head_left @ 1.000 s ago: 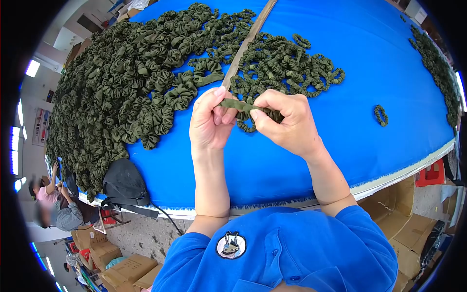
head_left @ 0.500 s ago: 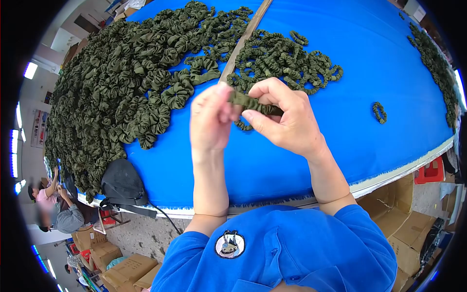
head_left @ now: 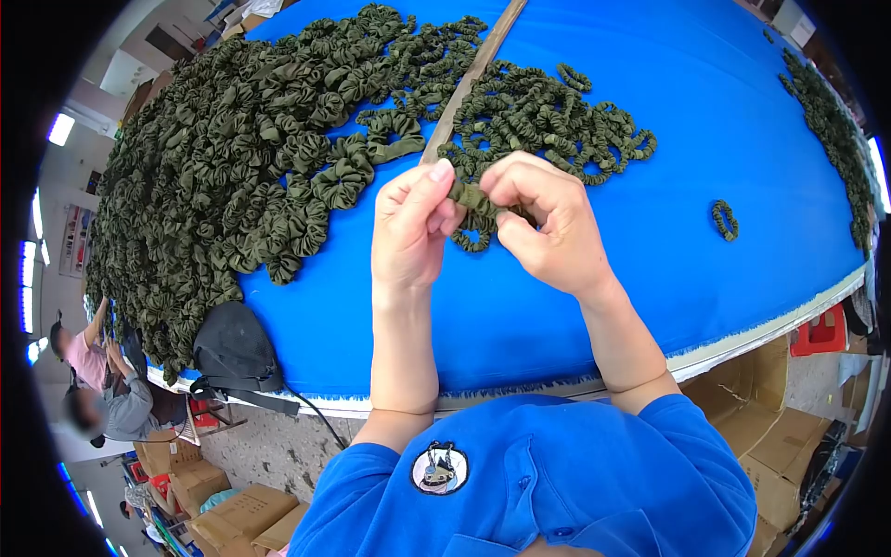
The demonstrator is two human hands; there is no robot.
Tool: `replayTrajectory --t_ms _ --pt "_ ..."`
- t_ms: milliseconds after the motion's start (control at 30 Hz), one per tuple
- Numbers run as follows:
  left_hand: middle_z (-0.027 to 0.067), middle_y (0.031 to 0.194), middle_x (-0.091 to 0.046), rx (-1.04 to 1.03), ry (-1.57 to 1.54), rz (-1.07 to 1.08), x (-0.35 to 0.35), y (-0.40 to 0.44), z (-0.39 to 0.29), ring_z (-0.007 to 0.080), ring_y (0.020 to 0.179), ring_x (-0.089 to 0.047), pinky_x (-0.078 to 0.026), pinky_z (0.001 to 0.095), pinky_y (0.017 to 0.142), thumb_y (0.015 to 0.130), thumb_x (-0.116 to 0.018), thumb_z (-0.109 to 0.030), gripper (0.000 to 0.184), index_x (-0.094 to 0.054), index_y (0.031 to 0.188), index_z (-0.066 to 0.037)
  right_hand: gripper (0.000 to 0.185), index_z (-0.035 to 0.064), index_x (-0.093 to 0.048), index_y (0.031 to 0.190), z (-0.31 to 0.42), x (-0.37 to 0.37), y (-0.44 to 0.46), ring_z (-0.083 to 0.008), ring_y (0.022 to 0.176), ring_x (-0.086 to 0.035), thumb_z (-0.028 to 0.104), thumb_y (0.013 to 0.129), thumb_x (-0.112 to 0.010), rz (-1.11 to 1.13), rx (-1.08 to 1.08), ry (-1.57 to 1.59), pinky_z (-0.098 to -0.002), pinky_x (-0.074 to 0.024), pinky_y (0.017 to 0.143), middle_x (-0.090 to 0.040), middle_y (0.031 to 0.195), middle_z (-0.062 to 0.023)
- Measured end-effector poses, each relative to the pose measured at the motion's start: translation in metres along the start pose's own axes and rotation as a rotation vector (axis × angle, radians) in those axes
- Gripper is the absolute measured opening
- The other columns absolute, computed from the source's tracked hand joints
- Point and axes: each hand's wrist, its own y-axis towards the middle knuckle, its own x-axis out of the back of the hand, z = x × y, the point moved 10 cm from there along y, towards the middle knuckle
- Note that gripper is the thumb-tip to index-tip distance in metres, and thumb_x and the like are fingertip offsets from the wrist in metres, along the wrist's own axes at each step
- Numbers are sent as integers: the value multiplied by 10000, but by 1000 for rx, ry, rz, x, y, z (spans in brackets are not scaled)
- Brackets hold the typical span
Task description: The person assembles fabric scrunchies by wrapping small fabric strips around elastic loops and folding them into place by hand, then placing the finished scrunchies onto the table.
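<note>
Between my two hands a dark green gathered fabric ring (head_left: 473,198) is held above the blue-covered table. My left hand (head_left: 410,223) pinches its left end between thumb and fingers. The curled fingers and thumb of my right hand (head_left: 548,218) grip its right side and partly hide it. Just beyond my hands lies a pile of thin green fabric rings (head_left: 548,121). To the left spreads a large heap of fuller green scrunchies (head_left: 232,139). One single green ring (head_left: 725,221) rests on the cloth at the right.
A wooden strip (head_left: 473,74) runs between the piles. A black bag (head_left: 237,348) sits at the table's near left edge (head_left: 357,405). Two people (head_left: 111,381) are at the far left. Cardboard boxes (head_left: 246,515) stand on the floor, with a red stool (head_left: 820,332) at the right.
The fabric ring has been turned and bunched between my fingers. My left hand has shifted slightly right, and my right fingers have curled in more. The people at the left have moved a little.
</note>
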Motion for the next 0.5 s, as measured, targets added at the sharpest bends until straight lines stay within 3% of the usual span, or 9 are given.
replayTrajectory --t_ms 200,400,500 --pt "-38 495 -425 24 75 65 -13 0 8 54 443 -358 -306 168 439 878 -560 -101 224 -583 658 -62 67 36 -560 707 -7 0 -2 -89 429 -373 -11 683 -602 -65 -105 8 -220 -293 403 -530 572 -2" --pt "-42 506 -406 46 5 19 -1 2 11 34 446 -329 -256 160 415 897 -500 -101 227 -571 694 -32 88 38 -531 651 -3 4 -1 -97 413 -352 -3 666 -608 -51 -131 -16 -234 -292 391 -516 547 -4" --pt "-25 496 -416 36 -311 133 1 7 5 63 441 -361 -297 170 435 870 -555 -95 227 -572 648 -48 66 39 -570 710 6 1 -2 -73 457 -392 -20 702 -598 36 -64 -155 -214 -309 419 -540 561 9"
